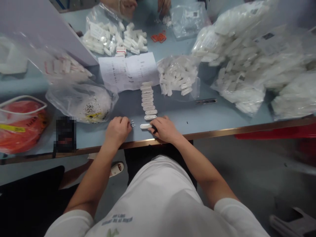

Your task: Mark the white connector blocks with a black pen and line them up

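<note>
My left hand (118, 131) rests on the table near its front edge, fingers curled together. Whether anything is between its fingertips is hidden. Right beside those fingertips lie several tiny pale pins (133, 123). A white connector housing (145, 126) with rows of small holes lies flat, its right end at the fingers of my right hand (166, 129). That hand is closed around a short black tool (154, 129), mostly covered by the fingers. Beyond it, a column of similar white housings (148, 103) runs away from me towards a printed sheet (128, 70).
Clear bags of white parts (179, 74) stand behind and in a large heap (247, 56) at right. Metal snips (206, 101) lie right of the column. At left are a bag of black-and-white bits (95, 107) and an orange bag (22, 125). A co-worker's hands (127, 8) show opposite.
</note>
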The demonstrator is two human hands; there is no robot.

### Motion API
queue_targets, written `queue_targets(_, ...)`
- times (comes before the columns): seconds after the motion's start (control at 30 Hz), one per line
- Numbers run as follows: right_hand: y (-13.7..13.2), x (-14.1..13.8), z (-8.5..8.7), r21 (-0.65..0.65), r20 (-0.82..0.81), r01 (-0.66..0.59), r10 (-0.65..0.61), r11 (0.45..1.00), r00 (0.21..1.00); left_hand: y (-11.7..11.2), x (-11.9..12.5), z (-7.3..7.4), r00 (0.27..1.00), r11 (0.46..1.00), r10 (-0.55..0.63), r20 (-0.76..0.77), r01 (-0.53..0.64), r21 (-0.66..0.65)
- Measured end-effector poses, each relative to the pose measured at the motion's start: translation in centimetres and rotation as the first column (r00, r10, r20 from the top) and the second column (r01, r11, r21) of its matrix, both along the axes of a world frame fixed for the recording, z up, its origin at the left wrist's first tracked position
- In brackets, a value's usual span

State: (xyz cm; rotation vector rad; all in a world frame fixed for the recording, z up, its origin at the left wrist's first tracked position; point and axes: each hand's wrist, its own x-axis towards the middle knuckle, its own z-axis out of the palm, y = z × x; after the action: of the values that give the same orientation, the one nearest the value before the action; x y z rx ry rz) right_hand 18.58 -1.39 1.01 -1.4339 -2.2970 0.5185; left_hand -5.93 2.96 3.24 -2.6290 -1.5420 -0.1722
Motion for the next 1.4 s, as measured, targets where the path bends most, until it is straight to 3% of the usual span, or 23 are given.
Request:
queue_targets(0.17, 0.0, -0.1, -0.2, -0.003, 0.006, 0.005, -0.004, 1.0, 1.0, -0.8, 1.6, 0.9, 0.961, 0.996, 0.022, 0.275, 0.003, -0.09)
queue_targets(0.33, 0.0, -0.1, -0.4, 0.029, 0.014, 0.0, 0.0, 1.0, 1.0, -1.5, 3.7, 1.3, 0.924, 0.981, -0.053, 0.379, 0.119, -0.153)
queue_targets(0.53, 0.0, 0.0, 0.0, 0.007, 0.024, -0.007, 0.007, 1.0, 1.0, -1.8, 5.1, 0.6, 0.927, 0.971, -0.132, 0.35, 0.191, -0.142)
queue_targets(0.77, 0.1, 0.0, 0.1, 0.006, 0.018, -0.008, 0.008, 1.0, 1.0, -1.9, 5.8, 0.2, 0.941, 0.981, -0.116, 0.319, 0.158, -0.111)
queue_targets(1.4, 0.1, -0.1, 0.0, 0.026, 0.025, 0.005, -0.006, 1.0, 1.0, -1.9, 6.0, 0.6, 0.951, 0.972, -0.221, 0.215, 0.234, -0.035)
